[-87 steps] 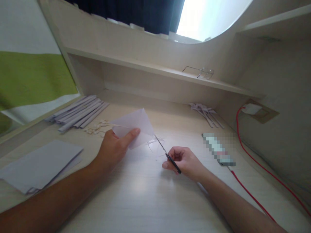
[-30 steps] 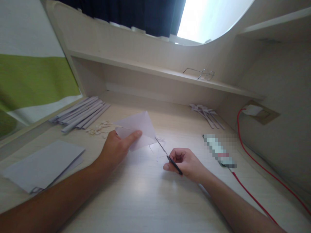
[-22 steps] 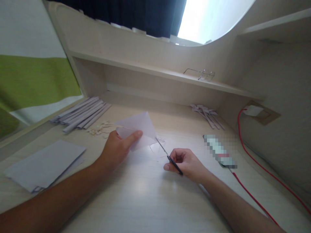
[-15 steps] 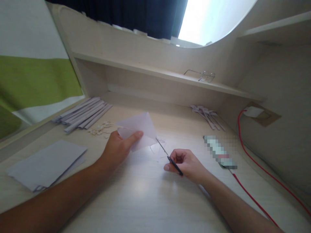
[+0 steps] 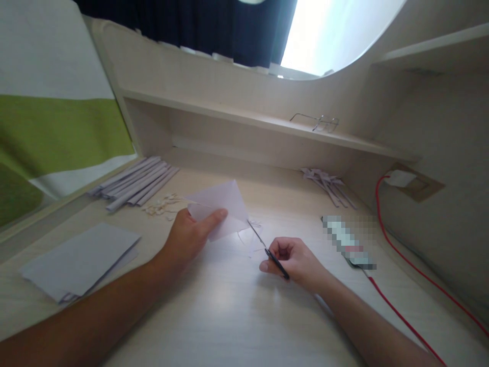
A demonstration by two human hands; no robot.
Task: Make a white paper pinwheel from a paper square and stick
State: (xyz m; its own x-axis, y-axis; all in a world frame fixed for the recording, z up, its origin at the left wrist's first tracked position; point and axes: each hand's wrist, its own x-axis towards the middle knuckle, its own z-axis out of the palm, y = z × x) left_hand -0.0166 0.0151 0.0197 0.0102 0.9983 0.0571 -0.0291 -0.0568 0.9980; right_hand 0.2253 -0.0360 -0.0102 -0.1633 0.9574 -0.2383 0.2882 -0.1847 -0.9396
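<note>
My left hand (image 5: pixel 198 229) pinches a folded piece of white paper (image 5: pixel 225 204), thumb on top and the other fingers hidden beneath. The paper is held above the desk with one corner pointing away from me. In my right hand (image 5: pixel 292 260) is a pair of scissors (image 5: pixel 278 264) with black handles. Their blades reach up and left to the paper's right corner and appear closed or nearly so; whether they touch it I cannot tell. Thin paper strips (image 5: pixel 250 237) lie on the desk just under that corner.
Rolled paper tubes (image 5: pixel 139 181) are piled at the back left, with curled cream scraps (image 5: pixel 164 204) beside them. Paper sheets (image 5: pixel 82 257) lie at left. Several paper sticks (image 5: pixel 326 183) rest at back right. A phone (image 5: pixel 347 242) has a red cable (image 5: pixel 405 318). Glasses (image 5: pixel 324 124) sit on the shelf (image 5: pixel 244 120).
The whole view has shifted slightly, with everything a little lower and further right. Both hands, the paper and the scissors keep practically the same position relative to each other.
</note>
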